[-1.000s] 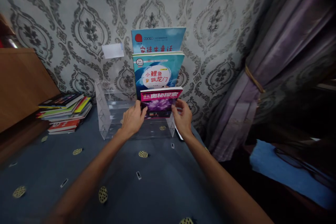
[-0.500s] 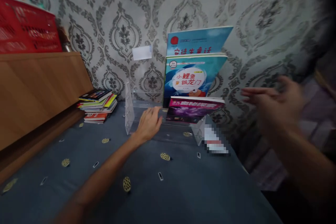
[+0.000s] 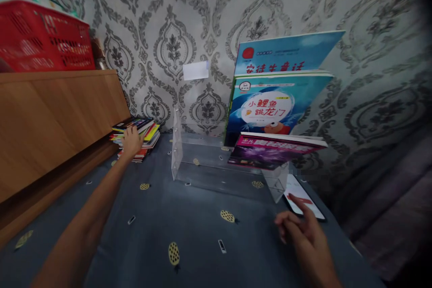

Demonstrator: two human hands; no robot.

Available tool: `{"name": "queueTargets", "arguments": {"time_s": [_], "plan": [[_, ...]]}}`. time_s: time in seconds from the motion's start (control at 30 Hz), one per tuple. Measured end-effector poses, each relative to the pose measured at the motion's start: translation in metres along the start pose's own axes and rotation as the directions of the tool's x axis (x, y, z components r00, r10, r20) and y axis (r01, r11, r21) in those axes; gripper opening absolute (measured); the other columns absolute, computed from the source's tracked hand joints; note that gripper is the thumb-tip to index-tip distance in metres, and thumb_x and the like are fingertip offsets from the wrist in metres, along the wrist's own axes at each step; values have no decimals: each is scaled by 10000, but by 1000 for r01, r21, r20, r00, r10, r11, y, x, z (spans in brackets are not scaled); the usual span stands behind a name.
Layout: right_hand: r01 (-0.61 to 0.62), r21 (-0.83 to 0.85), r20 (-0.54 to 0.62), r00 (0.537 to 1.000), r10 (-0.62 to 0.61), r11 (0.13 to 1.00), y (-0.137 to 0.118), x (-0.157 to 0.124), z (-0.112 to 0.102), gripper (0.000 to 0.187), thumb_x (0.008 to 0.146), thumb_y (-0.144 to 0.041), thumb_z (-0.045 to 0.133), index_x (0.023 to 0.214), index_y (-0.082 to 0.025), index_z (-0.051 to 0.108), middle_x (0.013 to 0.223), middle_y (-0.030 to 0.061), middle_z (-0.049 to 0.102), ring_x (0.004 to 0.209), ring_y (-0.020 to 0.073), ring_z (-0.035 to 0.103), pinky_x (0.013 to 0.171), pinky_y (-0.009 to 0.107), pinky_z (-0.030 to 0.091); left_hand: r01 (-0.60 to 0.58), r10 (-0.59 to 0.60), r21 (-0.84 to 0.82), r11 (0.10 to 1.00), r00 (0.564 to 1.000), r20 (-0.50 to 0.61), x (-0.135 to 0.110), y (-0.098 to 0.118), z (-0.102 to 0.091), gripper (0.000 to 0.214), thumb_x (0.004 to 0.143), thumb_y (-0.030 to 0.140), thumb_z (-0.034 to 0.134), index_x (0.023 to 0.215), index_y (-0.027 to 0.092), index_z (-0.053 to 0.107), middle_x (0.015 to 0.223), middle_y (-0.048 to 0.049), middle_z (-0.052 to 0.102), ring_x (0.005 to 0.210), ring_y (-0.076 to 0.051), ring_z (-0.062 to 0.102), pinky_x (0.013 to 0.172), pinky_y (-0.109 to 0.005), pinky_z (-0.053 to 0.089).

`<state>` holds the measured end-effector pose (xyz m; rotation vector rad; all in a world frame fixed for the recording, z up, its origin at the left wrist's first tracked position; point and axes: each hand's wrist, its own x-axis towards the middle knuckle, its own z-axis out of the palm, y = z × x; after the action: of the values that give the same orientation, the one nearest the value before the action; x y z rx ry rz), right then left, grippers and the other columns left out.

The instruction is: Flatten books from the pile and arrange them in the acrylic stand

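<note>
At the far left, my left hand (image 3: 132, 142) is on the front of a stack of books (image 3: 151, 137), its fingers apart over the top books. Whether it grips one cannot be made out. My right hand (image 3: 303, 231) hovers at the lower right, empty, index finger stretched out and the others loosely bent. Close beyond that finger lies a lit phone (image 3: 305, 198). Between the hands stands a clear plastic tiered book rack (image 3: 176, 144). Its right side holds a blue book (image 3: 270, 51), a blue fish-cover book (image 3: 280, 108) and a purple magazine (image 3: 270, 150), which leans back.
A wooden cabinet (image 3: 60, 121) borders the table on the left, with a red basket (image 3: 64, 45) on top. Patterned wallpaper (image 3: 172, 45) rises behind the rack. A dark blue cloth (image 3: 195, 229) covers the table. Dark fabric (image 3: 381, 207) hangs beyond the right edge.
My left hand has gone from the rack leftward to the book stack. My right hand has come down from beside the books to near the phone. The view has shifted left.
</note>
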<state>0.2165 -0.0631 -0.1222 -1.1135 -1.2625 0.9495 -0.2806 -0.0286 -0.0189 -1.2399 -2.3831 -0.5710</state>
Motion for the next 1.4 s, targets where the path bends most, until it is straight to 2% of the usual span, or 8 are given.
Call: {"name": "queueTargets", "arguments": {"time_s": [0.13, 0.33, 0.47, 0.63, 0.87, 1.07, 1.2, 1.4], "plan": [[-63, 16, 80, 995, 62, 998, 9, -10, 3, 703, 783, -512, 646, 1406, -274, 422, 655, -10, 598, 471, 167, 495, 423, 280, 418, -19, 8, 73, 997, 989, 148, 31, -19, 9, 606, 955, 354, 406, 1484, 70, 327, 1578, -276, 319, 1486, -406, 229, 1090, -691, 298], [-51, -29, 99, 994, 54, 998, 18, -7, 1, 692, 768, -516, 639, 1398, -280, 478, 655, 16, 615, 465, 191, 512, 399, 304, 414, -69, 45, 108, 992, 977, 211, 45, -32, 18, 552, 942, 472, 448, 1365, 119, 475, 1437, -260, 511, 1361, -383, 450, 1039, -565, 412], [-48, -64, 138, 989, 56, 997, 19, -6, 0, 602, 779, -513, 620, 1315, -254, 527, 678, 20, 625, 478, 181, 523, 404, 290, 417, -90, 62, 132, 987, 978, 202, 43, -36, 16, 514, 937, 506, 472, 1296, 142, 519, 1355, -227, 587, 1293, -355, 512, 1016, -494, 435], [-33, -114, 200, 978, 55, 993, 19, -5, -3, 482, 783, -503, 612, 1170, -217, 586, 679, 20, 628, 498, 165, 534, 424, 272, 432, -94, 57, 178, 980, 978, 202, 41, -38, 13, 438, 963, 410, 432, 1286, 132, 533, 1348, -225, 600, 1246, -363, 556, 975, -491, 464], [-18, -115, 224, 974, 44, 993, 18, -6, -2, 447, 769, -486, 623, 1135, -229, 612, 667, 10, 628, 485, 162, 528, 407, 267, 414, -156, 108, 238, 959, 973, 205, 39, -39, 8, 386, 967, 328, 379, 1217, 106, 571, 1267, -237, 641, 1168, -355, 610, 941, -435, 482], [-30, -137, 233, 971, 61, 990, 14, -7, -1, 418, 755, -468, 611, 1090, -221, 651, 676, 13, 632, 494, 161, 535, 420, 269, 414, -238, 184, 261, 935, 959, 214, 33, -37, 7, 375, 918, 143, 338, 1205, 62, 566, 1212, -270, 638, 1160, -351, 606, 943, -435, 470], [-28, -146, 253, 965, 65, 989, 10, -6, -1, 404, 744, -469, 615, 1048, -211, 679, 668, 19, 630, 493, 160, 531, 420, 267, 412, -288, 231, 275, 917, 947, 221, 25, -38, 5, 438, 861, 50, 336, 1245, 45, 549, 1246, -286, 607, 1204, -363, 568, 953, -454, 472], [-18, -164, 268, 961, 62, 986, 6, -7, 0, 354, 730, -450, 615, 970, -207, 710, 660, 24, 632, 495, 155, 525, 431, 268, 416, -341, 277, 289, 895, 931, 239, -5, -52, -7, 441, 903, 103, 344, 1316, 61, 495, 1331, -249, 558, 1249, -336, 535, 966, -408, 476]]}}
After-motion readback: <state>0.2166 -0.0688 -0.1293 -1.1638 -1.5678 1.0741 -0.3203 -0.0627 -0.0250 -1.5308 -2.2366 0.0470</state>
